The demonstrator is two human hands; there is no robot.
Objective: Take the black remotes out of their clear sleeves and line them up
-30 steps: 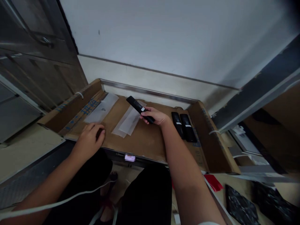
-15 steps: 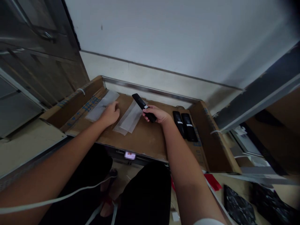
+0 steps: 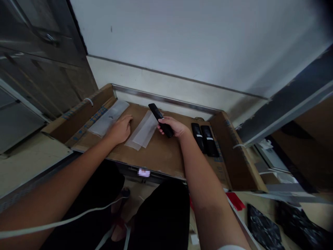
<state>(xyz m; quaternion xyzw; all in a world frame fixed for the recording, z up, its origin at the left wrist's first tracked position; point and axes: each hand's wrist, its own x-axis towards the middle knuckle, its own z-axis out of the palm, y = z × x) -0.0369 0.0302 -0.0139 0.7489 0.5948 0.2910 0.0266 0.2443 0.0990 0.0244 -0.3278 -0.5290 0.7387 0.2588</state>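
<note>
My right hand (image 3: 174,127) is closed around the lower half of a black remote control (image 3: 155,111), which slants up and to the left above the cardboard. Beneath the remote, two overlapping translucent plastic sleeves (image 3: 142,133) lie flat. My left hand (image 3: 121,129) rests low over the cardboard between these sleeves and another translucent sleeve (image 3: 108,119) at the left, near that one's right edge. Its fingers are loosely bent and slightly apart, with nothing visible in them. Farther right, two more black remote controls (image 3: 205,140) lie side by side, each with a white label.
The cardboard-lined work surface (image 3: 161,156) has raised cardboard walls at left (image 3: 78,111) and right (image 3: 238,152). A white wall (image 3: 166,86) stands behind it. A white cable (image 3: 78,218) crosses over my lap. Black plastic bags (image 3: 264,225) lie on the floor at right.
My left hand has shifted slightly left and toward me. The left sleeve lies a little farther left, more of it showing. The held remote has tilted a little more upright.
</note>
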